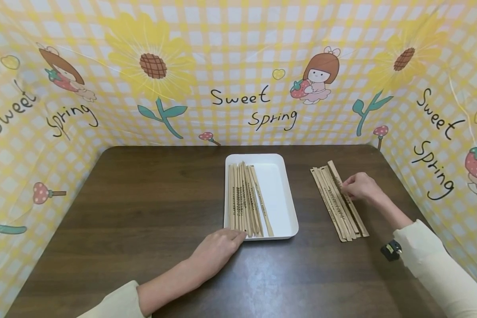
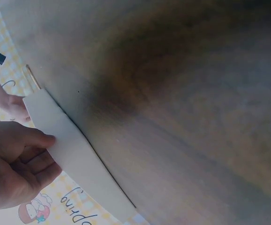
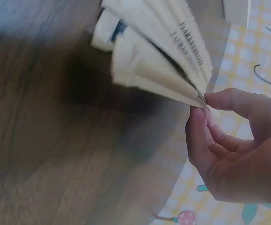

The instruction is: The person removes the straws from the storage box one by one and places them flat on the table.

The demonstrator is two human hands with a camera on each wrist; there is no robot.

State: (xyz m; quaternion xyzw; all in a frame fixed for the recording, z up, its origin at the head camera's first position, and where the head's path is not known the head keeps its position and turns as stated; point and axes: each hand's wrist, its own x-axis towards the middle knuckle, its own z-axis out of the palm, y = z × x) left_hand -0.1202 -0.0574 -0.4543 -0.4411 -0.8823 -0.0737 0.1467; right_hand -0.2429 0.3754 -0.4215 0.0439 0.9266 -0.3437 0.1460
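Observation:
A white tray [image 1: 280,198] holds several slim brown paper packets [image 1: 242,201] with printed lettering, lying lengthwise along its left side. My left hand [image 1: 218,249] is at the tray's near left corner. In the left wrist view its thumb lies against the outer wall of the tray [image 2: 72,140], and the other fingers bend over the rim. To the right of the tray, a second bunch of similar packets [image 1: 331,203] lies slanted on the table. My right hand [image 1: 361,187] pinches the rightmost packet [image 3: 158,77] between thumb and fingertips. What is inside the packets is hidden.
The dark wooden table [image 1: 143,198] has patterned cloth [image 1: 238,57] at its back and both sides. A small black device [image 1: 391,250] sits by the right sleeve [image 1: 425,251].

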